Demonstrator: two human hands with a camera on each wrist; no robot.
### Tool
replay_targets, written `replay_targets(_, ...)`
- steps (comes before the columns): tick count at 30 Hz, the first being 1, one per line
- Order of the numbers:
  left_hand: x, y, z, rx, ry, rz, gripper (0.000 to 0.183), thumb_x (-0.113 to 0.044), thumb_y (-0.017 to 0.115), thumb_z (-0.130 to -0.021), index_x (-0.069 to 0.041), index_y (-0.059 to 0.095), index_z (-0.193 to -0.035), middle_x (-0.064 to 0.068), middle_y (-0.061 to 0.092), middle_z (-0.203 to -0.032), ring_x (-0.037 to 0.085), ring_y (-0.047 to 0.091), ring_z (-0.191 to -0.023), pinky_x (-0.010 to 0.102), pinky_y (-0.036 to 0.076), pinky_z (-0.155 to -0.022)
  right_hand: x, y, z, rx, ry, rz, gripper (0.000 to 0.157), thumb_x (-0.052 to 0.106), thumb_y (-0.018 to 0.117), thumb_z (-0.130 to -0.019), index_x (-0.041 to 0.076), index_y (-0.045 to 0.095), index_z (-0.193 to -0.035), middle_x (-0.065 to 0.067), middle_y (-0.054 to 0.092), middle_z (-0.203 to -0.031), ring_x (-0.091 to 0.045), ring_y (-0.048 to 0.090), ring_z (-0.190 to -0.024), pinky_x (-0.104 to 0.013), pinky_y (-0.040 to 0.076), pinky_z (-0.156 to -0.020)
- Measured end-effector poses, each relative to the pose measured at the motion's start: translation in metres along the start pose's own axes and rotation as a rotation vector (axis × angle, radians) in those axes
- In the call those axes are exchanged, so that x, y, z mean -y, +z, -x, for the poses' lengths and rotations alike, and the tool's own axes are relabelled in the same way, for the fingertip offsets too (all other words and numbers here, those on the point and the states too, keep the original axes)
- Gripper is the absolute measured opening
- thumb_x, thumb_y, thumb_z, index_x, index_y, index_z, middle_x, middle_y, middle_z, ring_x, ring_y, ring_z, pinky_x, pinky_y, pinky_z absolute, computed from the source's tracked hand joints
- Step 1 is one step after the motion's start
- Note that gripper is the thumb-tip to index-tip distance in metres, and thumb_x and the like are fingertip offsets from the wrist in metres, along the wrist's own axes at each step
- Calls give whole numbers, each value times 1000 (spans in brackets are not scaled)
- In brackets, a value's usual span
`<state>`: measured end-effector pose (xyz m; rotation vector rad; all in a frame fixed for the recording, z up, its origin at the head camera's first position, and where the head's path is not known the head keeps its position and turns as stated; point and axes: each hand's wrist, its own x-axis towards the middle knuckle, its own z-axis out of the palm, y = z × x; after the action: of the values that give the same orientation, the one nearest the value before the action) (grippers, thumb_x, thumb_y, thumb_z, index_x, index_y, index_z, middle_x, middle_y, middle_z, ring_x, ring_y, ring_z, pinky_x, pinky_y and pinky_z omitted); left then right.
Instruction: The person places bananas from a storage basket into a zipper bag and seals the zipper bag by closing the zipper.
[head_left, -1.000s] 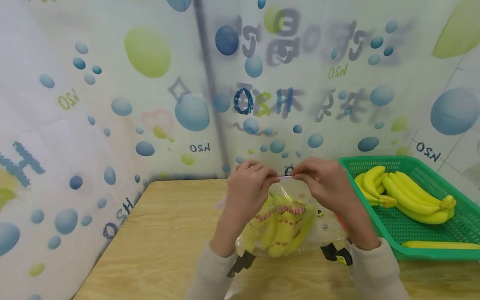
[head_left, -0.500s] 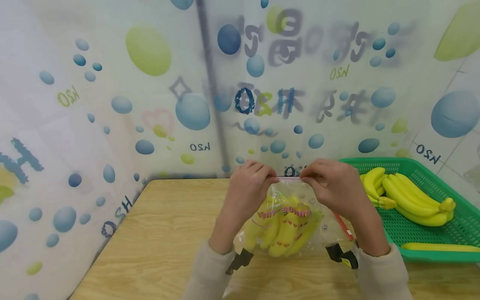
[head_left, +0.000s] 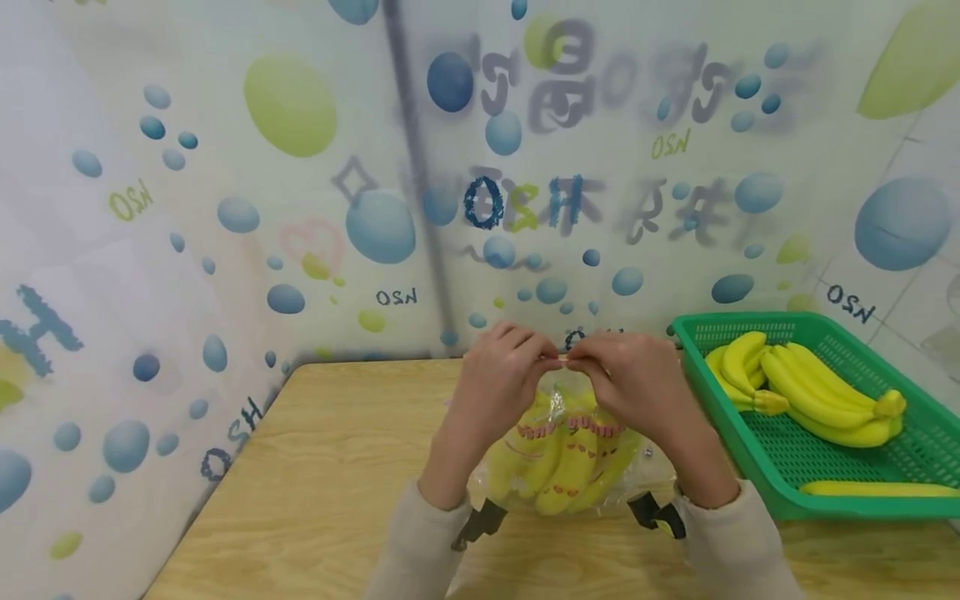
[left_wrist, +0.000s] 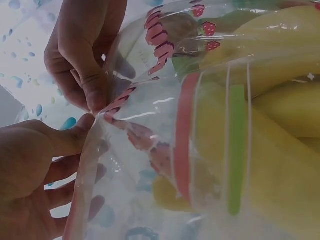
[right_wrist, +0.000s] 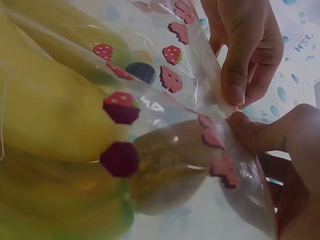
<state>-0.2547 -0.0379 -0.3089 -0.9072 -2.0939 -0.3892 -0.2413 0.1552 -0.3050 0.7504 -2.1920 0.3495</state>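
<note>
Both hands met at the top of a clear zip-lock bag (head_left: 570, 454) of bananas (head_left: 558, 467) standing on the wooden table (head_left: 322, 492). The left hand (head_left: 498, 383) and right hand (head_left: 637, 379) each pinched its sealing strip, seemingly pressing it closed. A green basket (head_left: 757, 467) of bananas sat nearby.

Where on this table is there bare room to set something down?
Bare wood lies on the table between the curtain and the left hand. The right is crowded: the bag of bananas, right hand and green basket sit close together.
</note>
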Motion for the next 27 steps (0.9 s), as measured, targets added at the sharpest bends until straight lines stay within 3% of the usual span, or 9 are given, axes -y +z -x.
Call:
replay_targets(12, 17, -11, 2, 54, -87, -10, 10, -31, 70, -87, -22, 70, -85, -9, 69, -87, 13, 57, -87, 29, 49, -75, -13, -10, 1, 52, 64, -54, 5, 23, 72, -86, 21, 73, -81, 9, 67, -70, -1, 47, -51, -22, 37, -49)
replay_targets(18, 10, -6, 2, 57, -58, -37, 12, -29, 66, -91, -18, 68, -87, -7, 68, -86, 13, 60, -85, 28, 49, -73, -6, -9, 2, 93, 97, -74, 7, 23, 70, -88, 17, 73, -86, 6, 68, -75, -3, 52, -55, -23, 42, -51)
replay_targets(23, 5, -3, 2, 45, -13, -51, 10, -26, 66, -91, -17, 68, -89, -6, 66, -86, 12, 61, -86, 26, 50, -75, 5, -2, 1, 116, 47, -88, 14, 29, 64, -92, 18, 72, -96, 7, 67, -80, -4, 52, -58, -22, 44, -55)
replay_targets(27, 2, -4, 1, 34, 5, -71, 9, -26, 66, -92, -17, 68, -90, -7, 67, -87, 13, 62, -88, 26, 51, -77, 9, 5, 0, 78, 15, -48, 13, 26, 64, -93, 17, 72, -97, 6, 66, -78, -5, 49, -54, -21, 42, -52)
